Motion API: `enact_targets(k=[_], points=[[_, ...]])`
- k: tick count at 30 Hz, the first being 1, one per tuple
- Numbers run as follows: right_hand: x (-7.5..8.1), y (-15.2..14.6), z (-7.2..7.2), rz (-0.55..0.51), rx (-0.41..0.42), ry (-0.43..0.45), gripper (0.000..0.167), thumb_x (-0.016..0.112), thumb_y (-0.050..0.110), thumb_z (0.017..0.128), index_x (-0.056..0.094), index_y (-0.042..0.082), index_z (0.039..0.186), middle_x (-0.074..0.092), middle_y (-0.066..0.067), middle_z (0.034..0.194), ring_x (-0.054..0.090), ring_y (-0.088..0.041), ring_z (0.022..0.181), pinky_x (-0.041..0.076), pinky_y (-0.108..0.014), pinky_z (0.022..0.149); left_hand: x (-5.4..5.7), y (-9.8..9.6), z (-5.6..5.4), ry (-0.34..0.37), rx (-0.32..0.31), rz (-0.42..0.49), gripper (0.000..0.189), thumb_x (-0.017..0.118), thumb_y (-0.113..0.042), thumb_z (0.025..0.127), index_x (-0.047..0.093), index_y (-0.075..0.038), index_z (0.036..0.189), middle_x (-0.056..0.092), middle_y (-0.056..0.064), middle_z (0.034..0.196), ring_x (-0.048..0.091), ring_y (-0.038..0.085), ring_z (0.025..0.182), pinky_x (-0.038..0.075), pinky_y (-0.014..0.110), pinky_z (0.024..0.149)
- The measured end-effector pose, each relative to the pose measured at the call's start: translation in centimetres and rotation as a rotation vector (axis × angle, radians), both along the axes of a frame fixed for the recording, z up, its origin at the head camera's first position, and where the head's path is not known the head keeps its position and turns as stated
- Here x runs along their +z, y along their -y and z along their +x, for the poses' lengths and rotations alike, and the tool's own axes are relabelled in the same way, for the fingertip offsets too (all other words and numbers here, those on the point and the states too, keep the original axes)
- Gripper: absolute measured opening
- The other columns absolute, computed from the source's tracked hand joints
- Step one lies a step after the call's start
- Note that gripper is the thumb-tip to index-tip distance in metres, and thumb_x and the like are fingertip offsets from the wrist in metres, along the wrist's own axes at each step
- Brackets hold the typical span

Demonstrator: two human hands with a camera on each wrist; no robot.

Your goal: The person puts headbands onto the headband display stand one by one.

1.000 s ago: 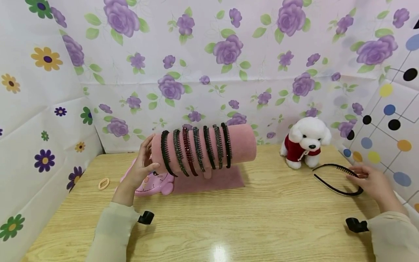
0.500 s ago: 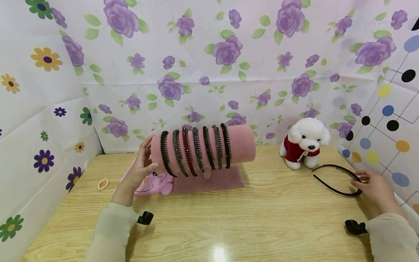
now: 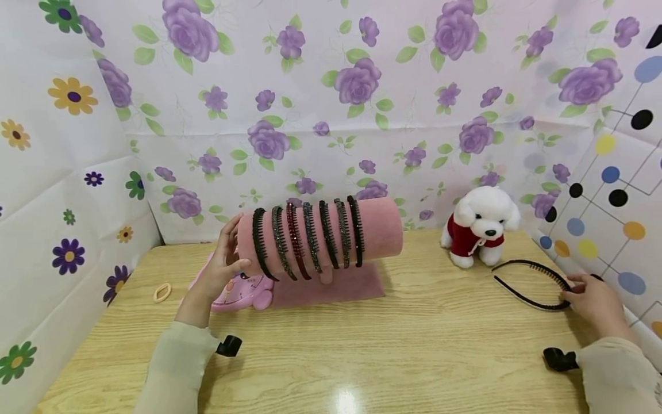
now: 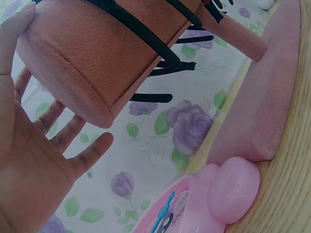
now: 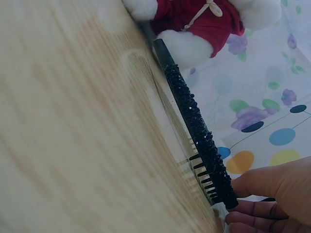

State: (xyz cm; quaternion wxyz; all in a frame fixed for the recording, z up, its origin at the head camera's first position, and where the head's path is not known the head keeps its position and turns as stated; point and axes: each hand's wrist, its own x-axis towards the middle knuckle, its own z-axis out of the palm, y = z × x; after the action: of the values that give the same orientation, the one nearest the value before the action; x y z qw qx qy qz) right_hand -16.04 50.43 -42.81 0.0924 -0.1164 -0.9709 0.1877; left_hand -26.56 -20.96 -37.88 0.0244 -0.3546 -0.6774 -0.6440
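Observation:
A pink padded headband stand (image 3: 383, 227) carries several glittery toothed headbands, mostly black or dark grey and one red (image 3: 296, 241). My left hand (image 3: 222, 264) holds the left end of its roll, thumb at the front and the other fingers round the end; in the left wrist view the hand (image 4: 39, 145) spreads around that end. At the right, my right hand (image 3: 597, 302) pinches the curved middle of a black headband (image 3: 527, 300). Thumb and fingers meet at its beaded band (image 5: 194, 121) in the right wrist view, with the headband close along the tabletop, comb teeth inward.
A white plush dog (image 3: 486, 213) in a red top sits behind the black headband. Behind the left hand lies a pink plastic clock (image 3: 243, 293), partly hidden. A beige ring (image 3: 162, 292) lies farther left on the wooden table (image 3: 393, 351). Patterned sheets enclose the back and sides.
My right hand has shifted slightly round the headband's curve, and its thumb has come down to the band's near side. The left hand keeps its hold on the stand.

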Motion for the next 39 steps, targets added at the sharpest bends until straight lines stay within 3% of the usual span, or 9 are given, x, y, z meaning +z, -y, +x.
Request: enact_targets(k=[5,10,18,28,39], points=[[-0.1,0.1,0.0,0.002,-0.004,-0.007,0.047,0.066,0.012,0.085,0.050,-0.018,0.118,0.061,-0.036,0.098,0.058,-0.049,0.083,0.045,-0.050,0.067,-0.1,0.1,0.0,-0.008,0.003,-0.001,0.080,0.059,-0.020,0.095,0.007,-0.023,0.155,0.023,-0.007,0.154,0.032,0.009,0.133,0.037,0.019,0.101],[0.0,0.0,0.0,-0.012,-0.019,-0.017,0.043,0.065,0.012,0.087,0.054,-0.018,0.116,0.062,-0.035,0.094,0.059,-0.042,0.076,0.045,-0.039,0.060,-0.1,0.0,0.0,-0.008,0.002,0.004,0.081,0.060,-0.022,0.094,0.007,-0.023,0.155,0.023,-0.007,0.154,0.032,0.008,0.133,0.037,0.019,0.101],[0.3,0.4,0.0,-0.035,-0.059,-0.058,0.036,0.063,0.014,0.090,0.059,-0.015,0.112,0.064,-0.033,0.093,0.059,-0.036,0.074,0.041,-0.034,0.060,0.0,0.0,0.0,-0.009,0.007,0.008,0.082,0.061,-0.023,0.094,0.007,-0.023,0.155,0.024,-0.008,0.153,0.033,0.008,0.132,0.037,0.019,0.100],[1.1,1.5,-0.3,-0.090,-0.144,-0.077,0.039,0.058,0.013,0.092,0.054,-0.013,0.120,0.059,-0.037,0.111,0.057,-0.050,0.092,0.042,-0.045,0.069,0.0,0.0,-0.1,0.002,0.008,0.005,0.081,0.061,-0.023,0.094,0.007,-0.024,0.155,0.024,-0.008,0.153,0.033,0.008,0.132,0.038,0.019,0.099],[2.7,2.5,-0.4,-0.085,-0.154,-0.094,0.039,0.059,0.015,0.093,0.054,-0.011,0.121,0.060,-0.036,0.108,0.058,-0.046,0.088,0.039,-0.036,0.063,0.0,0.0,-0.1,-0.001,0.005,0.009,0.082,0.062,-0.026,0.093,0.008,-0.023,0.155,0.025,-0.008,0.153,0.033,0.008,0.132,0.038,0.019,0.099]])
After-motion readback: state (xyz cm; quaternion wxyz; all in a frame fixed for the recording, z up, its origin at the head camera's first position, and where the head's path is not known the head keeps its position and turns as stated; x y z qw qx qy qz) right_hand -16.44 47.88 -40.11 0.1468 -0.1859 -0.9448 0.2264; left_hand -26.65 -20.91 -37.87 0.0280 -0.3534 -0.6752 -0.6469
